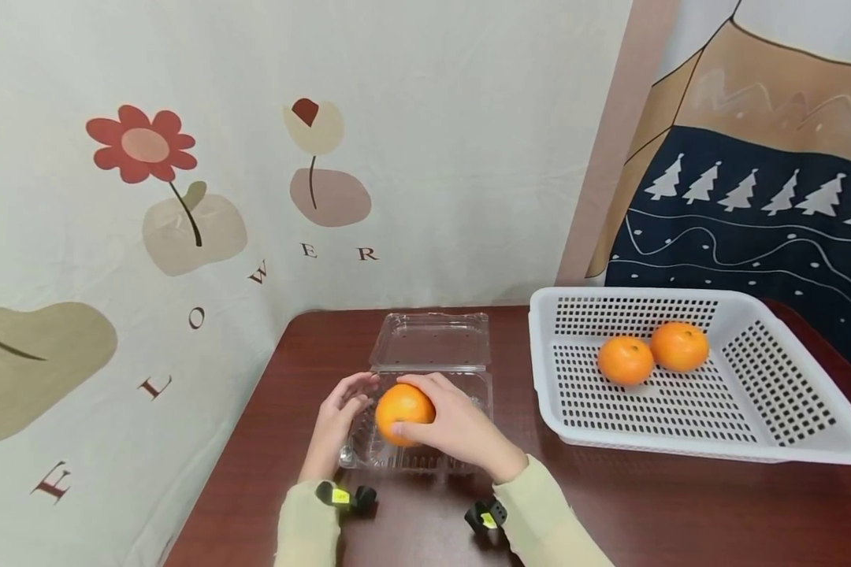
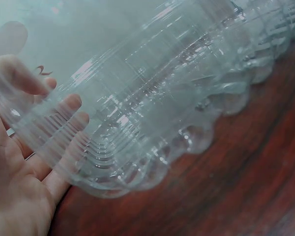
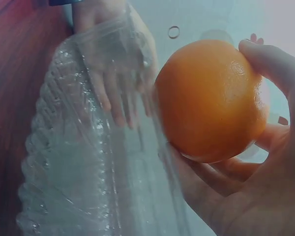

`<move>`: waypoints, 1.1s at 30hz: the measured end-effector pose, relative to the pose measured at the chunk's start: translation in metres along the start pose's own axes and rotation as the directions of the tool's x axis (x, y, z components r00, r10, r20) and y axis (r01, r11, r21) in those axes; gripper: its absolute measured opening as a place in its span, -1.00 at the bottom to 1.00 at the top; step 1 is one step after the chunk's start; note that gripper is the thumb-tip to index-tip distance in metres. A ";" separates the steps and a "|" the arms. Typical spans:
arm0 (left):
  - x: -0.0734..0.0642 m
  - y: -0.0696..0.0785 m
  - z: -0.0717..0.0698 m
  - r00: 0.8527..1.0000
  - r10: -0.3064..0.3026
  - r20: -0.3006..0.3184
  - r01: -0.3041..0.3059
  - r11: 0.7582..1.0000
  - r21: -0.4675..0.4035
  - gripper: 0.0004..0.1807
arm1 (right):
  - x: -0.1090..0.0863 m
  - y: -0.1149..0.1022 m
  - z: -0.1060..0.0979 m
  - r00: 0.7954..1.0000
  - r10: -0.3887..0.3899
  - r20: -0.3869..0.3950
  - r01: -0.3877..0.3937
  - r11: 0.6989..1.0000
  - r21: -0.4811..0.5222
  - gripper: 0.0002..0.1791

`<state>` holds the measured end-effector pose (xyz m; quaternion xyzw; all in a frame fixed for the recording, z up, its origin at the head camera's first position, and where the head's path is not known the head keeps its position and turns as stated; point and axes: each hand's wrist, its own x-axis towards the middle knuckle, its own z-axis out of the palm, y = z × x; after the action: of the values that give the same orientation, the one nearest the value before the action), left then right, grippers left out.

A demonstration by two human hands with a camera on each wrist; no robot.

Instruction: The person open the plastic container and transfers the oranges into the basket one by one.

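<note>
An orange (image 1: 401, 413) is in my right hand (image 1: 464, 427), gripped between thumb and fingers just above a clear plastic clamshell box (image 1: 425, 460). The box lies with its hinged lid (image 1: 432, 341) folded back, away from me. At the box's left side is my left hand (image 1: 332, 424). In the left wrist view, its fingers (image 2: 69, 105) show through the clear ribbed wall and look loosely extended along it. In the right wrist view, the orange (image 3: 211, 101) hangs beside the box wall (image 3: 64, 162), with the left hand (image 3: 113, 64) seen through the plastic.
To the right stands a white perforated basket (image 1: 688, 449) holding two more oranges, a left one (image 1: 626, 361) and a right one (image 1: 680, 346). Everything rests on a dark red-brown table (image 1: 276, 441). A printed cloth (image 1: 454, 157) hangs along the back and left edges.
</note>
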<state>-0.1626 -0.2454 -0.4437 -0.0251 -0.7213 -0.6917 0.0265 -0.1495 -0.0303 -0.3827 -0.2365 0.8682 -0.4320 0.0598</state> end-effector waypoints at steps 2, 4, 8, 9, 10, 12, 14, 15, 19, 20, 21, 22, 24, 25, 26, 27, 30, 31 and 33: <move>-0.003 0.007 0.001 1.000 -0.014 0.009 0.014 1.000 0.002 -0.66 | -0.001 0.000 -0.002 1.000 -0.001 -0.013 0.001 1.000 -0.005 -0.26; -0.003 0.008 0.001 1.000 -0.017 0.004 0.017 1.000 0.004 -0.66 | -0.001 0.000 -0.004 1.000 -0.004 -0.020 0.004 1.000 -0.005 -0.27; -0.003 0.008 0.000 1.000 -0.012 0.001 0.012 1.000 -0.004 -0.66 | 0.000 -0.001 -0.007 1.000 -0.005 -0.027 0.005 1.000 -0.002 -0.30; -0.003 0.008 0.000 1.000 -0.012 0.001 0.012 1.000 -0.004 -0.66 | 0.000 0.000 -0.008 1.000 -0.002 -0.029 0.002 1.000 -0.001 -0.30; -0.003 0.007 0.000 1.000 -0.011 0.004 0.011 1.000 -0.005 -0.66 | 0.000 0.000 -0.009 1.000 0.000 -0.030 0.000 1.000 -0.001 -0.31; -0.002 0.007 0.001 1.000 -0.011 0.008 0.011 1.000 0.000 -0.66 | 0.000 0.000 -0.011 0.999 0.001 -0.035 -0.001 1.000 -0.002 -0.30; -0.002 0.008 0.001 1.000 -0.009 0.009 0.009 1.000 0.001 -0.66 | -0.001 0.000 -0.013 0.999 0.001 -0.038 -0.001 1.000 -0.001 -0.30; -0.002 0.008 0.002 1.000 -0.009 0.008 0.009 1.000 0.003 -0.66 | -0.001 0.000 -0.014 0.999 0.001 -0.039 -0.001 1.000 0.000 -0.30; -0.002 0.008 0.002 1.000 -0.007 0.007 0.007 1.000 -0.005 -0.66 | -0.002 -0.001 -0.019 0.999 0.004 -0.044 -0.004 1.000 0.009 -0.31; -0.002 0.008 0.002 1.000 -0.008 0.007 0.008 1.000 -0.007 -0.66 | -0.003 -0.002 -0.020 0.999 0.004 -0.045 -0.004 1.000 0.012 -0.32; -0.002 0.008 0.002 1.000 -0.009 0.007 0.010 1.000 -0.010 -0.66 | -0.003 -0.002 -0.021 0.999 0.004 -0.046 -0.004 1.000 0.014 -0.32; -0.002 0.008 0.002 1.000 -0.012 0.007 0.012 1.000 -0.009 -0.66 | -0.003 -0.002 -0.022 0.999 0.005 -0.045 -0.005 1.000 0.016 -0.32; -0.002 0.008 0.002 1.000 -0.017 0.007 0.017 1.000 -0.005 -0.66 | -0.004 -0.003 -0.023 0.999 0.004 -0.046 -0.004 1.000 0.016 -0.31; -0.003 0.008 0.002 1.000 -0.019 0.008 0.019 1.000 -0.005 -0.66 | -0.004 -0.003 -0.024 0.999 0.002 -0.046 -0.001 1.000 0.017 -0.31; -0.003 0.008 0.002 1.000 -0.021 0.008 0.021 1.000 -0.004 -0.66 | -0.004 -0.003 -0.025 0.999 0.000 -0.048 0.001 1.000 0.015 -0.30; -0.003 0.008 0.002 1.000 -0.023 0.009 0.023 1.000 -0.004 -0.66 | -0.004 -0.004 -0.025 0.999 -0.002 -0.050 0.003 1.000 0.010 -0.30; -0.003 0.008 0.002 1.000 -0.025 0.010 0.025 1.000 -0.002 -0.66 | -0.006 -0.005 -0.026 0.998 -0.017 -0.060 0.016 1.000 -0.008 -0.31; -0.003 0.008 0.002 1.000 -0.025 0.010 0.025 1.000 0.000 -0.65 | -0.006 -0.006 -0.027 0.998 -0.022 -0.063 0.021 1.000 -0.016 -0.31; -0.003 0.008 0.002 1.000 -0.027 0.008 0.027 1.000 0.004 -0.66 | -0.007 -0.008 -0.027 0.997 -0.034 -0.071 0.032 0.999 -0.028 -0.32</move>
<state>-0.1592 -0.2430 -0.4360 -0.0179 -0.7230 -0.6904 0.0143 -0.1493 -0.0112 -0.3604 -0.2362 0.8715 -0.4295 0.0183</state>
